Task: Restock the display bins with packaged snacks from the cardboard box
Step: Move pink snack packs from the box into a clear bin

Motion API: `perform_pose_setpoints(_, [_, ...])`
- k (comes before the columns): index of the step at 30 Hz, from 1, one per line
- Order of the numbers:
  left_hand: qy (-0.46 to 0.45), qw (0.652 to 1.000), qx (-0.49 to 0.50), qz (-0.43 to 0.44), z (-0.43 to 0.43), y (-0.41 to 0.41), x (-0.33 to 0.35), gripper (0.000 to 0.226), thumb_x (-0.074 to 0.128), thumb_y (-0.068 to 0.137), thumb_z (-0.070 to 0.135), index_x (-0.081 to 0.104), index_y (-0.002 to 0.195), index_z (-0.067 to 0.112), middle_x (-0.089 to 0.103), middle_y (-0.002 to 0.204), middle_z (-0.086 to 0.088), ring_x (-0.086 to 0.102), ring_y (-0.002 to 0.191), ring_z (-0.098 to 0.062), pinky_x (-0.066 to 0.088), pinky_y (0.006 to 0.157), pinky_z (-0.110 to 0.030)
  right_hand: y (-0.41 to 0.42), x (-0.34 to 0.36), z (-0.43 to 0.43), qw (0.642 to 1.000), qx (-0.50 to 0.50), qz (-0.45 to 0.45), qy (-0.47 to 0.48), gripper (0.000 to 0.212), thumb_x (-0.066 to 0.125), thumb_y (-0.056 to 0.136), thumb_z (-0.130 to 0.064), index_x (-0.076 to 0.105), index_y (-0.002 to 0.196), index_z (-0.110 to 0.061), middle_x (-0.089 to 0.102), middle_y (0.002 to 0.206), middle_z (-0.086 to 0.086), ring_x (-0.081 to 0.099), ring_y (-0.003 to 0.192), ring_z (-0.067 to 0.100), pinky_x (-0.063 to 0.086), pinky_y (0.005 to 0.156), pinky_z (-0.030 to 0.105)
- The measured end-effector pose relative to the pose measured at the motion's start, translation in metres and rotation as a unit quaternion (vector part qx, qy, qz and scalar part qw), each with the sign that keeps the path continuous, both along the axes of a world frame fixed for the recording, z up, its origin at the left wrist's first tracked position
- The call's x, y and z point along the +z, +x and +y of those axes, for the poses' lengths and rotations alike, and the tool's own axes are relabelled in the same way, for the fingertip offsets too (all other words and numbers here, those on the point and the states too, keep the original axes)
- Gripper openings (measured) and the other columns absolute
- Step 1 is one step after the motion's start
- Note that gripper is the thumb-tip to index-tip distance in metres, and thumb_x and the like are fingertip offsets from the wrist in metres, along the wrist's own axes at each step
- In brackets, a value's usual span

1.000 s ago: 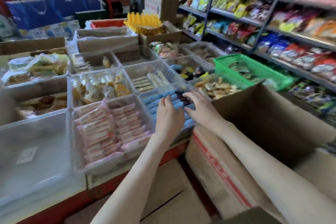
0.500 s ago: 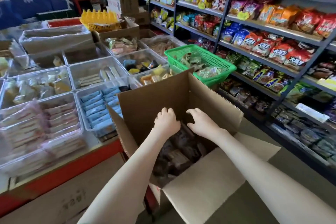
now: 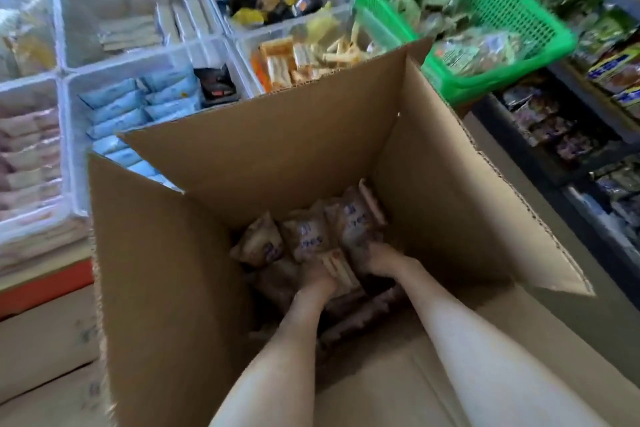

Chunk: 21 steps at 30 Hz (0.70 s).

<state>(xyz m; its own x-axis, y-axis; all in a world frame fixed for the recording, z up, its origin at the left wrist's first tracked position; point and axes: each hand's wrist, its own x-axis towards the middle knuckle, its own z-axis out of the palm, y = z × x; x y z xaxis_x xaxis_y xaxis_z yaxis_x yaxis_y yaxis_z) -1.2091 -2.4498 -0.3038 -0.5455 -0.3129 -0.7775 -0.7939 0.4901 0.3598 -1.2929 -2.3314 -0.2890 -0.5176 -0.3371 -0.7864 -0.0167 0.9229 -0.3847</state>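
At the far left, clear display bins [image 3: 66, 135] stand in a grid on a counter. One of them holds pink packets [image 3: 27, 156]. The bin just to the right holds rows of blue packets [image 3: 138, 104], with a few dark packets [image 3: 216, 83] at its far corner. Behind these, another bin holds pale flat bars [image 3: 128, 31], and one further right holds orange-striped packets [image 3: 280, 62].

In the middle, the cardboard box [image 3: 277, 156] stands open just beside the bins, and its back flap rises in front of them. Brown packaged snacks [image 3: 304, 232] with blue print lie jumbled at the bottom. Both bare forearms reach down into the box. The left hand [image 3: 317, 276] rests among the snacks, its fingers sunk between the packets. Whether it grips anything cannot be told through the blur. A pale packet [image 3: 337, 269] lies between the two hands and touches both. The right hand [image 3: 379, 260] is also pressed down into the pile, its fingertips hidden, so its hold cannot be told either.

Right of the box, a green basket [image 3: 485, 87] holds greenish bags, and store shelves [image 3: 588, 135] of packaged goods run along the right edge.
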Motion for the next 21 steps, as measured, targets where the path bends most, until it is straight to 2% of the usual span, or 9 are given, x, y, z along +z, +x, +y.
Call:
perform_pose_setpoints(5, [0.045,0.99,0.122,-0.047,0.003,-0.008,-0.084,0.045,0.045,0.091,0.023,0.045,0.133,0.006,0.054,0.132,-0.012,0.054,0.117,-0.025,0.045,0.1,-0.031,-0.003,-0.045,-0.005,0.99,-0.095,-0.09,-0.057,0.053,0.063,0.086,-0.028,0.049,0.136,-0.018,0.051,0.138,0.004,0.045,0.129,0.024,0.036,0.107,0.033])
perform_pose_setpoints(7, [0.044,0.989,0.141,-0.032,0.003,-0.013,-0.073,0.05,0.053,0.089,0.021,0.044,0.135,0.005,0.054,0.131,-0.012,0.056,0.116,-0.025,0.047,0.096,-0.028,-0.005,-0.059,-0.009,0.984,-0.122,-0.113,-0.062,0.058,0.06,0.091,-0.023,0.038,0.144,-0.016,0.044,0.143,0.004,0.04,0.132,0.024,0.034,0.106,0.028])
perform_pose_setpoints(9, [0.047,0.985,0.166,-0.007,0.005,-0.019,-0.071,0.04,0.06,0.086,0.019,0.055,0.124,0.008,0.061,0.123,-0.01,0.06,0.108,-0.022,0.05,0.085,-0.025,-0.005,-0.078,-0.013,0.98,-0.146,-0.111,-0.075,0.058,0.06,0.092,-0.016,0.036,0.144,-0.011,0.042,0.145,0.008,0.04,0.133,0.023,0.033,0.102,0.022])
perform_pose_setpoints(11, [0.039,0.985,0.167,0.011,0.008,-0.024,-0.074,0.034,0.059,0.089,0.02,0.057,0.121,0.007,0.062,0.122,-0.01,0.061,0.108,-0.022,0.049,0.085,-0.027,-0.003,-0.092,-0.016,0.975,-0.167,-0.108,-0.101,0.054,0.061,0.091,-0.015,0.04,0.14,-0.008,0.045,0.142,0.01,0.043,0.13,0.022,0.034,0.094,0.016])
perform_pose_setpoints(13, [0.028,0.986,0.161,0.008,0.01,-0.028,-0.078,0.046,0.055,0.091,0.029,0.049,0.131,0.006,0.056,0.129,-0.011,0.056,0.117,-0.028,0.046,0.093,-0.028,-0.001,-0.102,-0.019,0.963,-0.211,-0.13,-0.105,0.05,0.06,0.092,-0.02,0.043,0.138,-0.01,0.049,0.138,0.009,0.048,0.123,0.018,0.039,0.087,0.015])
perform_pose_setpoints(15, [0.027,0.981,0.192,-0.005,0.007,-0.03,-0.081,0.064,0.059,0.081,0.045,0.048,0.133,0.007,0.055,0.13,-0.011,0.055,0.118,-0.029,0.046,0.095,-0.031,-0.003,-0.107,-0.021,0.946,-0.265,-0.153,-0.108,0.047,0.06,0.092,-0.021,0.046,0.136,-0.012,0.054,0.131,0.009,0.053,0.11,0.016,0.045,0.073,0.012])
perform_pose_setpoints(16, [0.044,0.975,0.216,-0.013,0.005,-0.03,-0.081,0.067,0.061,0.076,0.049,0.051,0.129,0.009,0.059,0.126,-0.008,0.058,0.115,-0.028,0.048,0.094,-0.033,-0.005,-0.108,-0.02,0.937,-0.29,-0.164,-0.105,0.047,0.062,0.09,-0.022,0.048,0.134,-0.014,0.057,0.128,0.009,0.056,0.108,0.017,0.048,0.074,0.016])
perform_pose_setpoints(18, [0.098,0.956,0.275,-0.006,0.002,-0.029,-0.082,0.051,0.068,0.077,0.039,0.059,0.118,0.011,0.065,0.113,-0.004,0.063,0.104,-0.025,0.052,0.091,-0.034,-0.01,-0.108,-0.018,0.913,-0.334,-0.208,-0.111,0.043,0.065,0.088,-0.024,0.055,0.128,-0.013,0.063,0.12,0.011,0.061,0.107,0.023,0.052,0.083,0.029])
perform_pose_setpoints(21, [0.164,0.925,0.343,0.024,-0.001,-0.032,-0.078,0.04,0.071,0.079,0.021,0.057,0.115,0.011,0.068,0.106,-0.008,0.066,0.095,-0.025,0.054,0.089,-0.04,-0.018,-0.096,-0.017,0.872,-0.383,-0.283,-0.117,0.02,0.056,0.093,-0.018,0.063,0.107,-0.005,0.066,0.102,0.015,0.064,0.088,0.024,0.052,0.073,0.029])
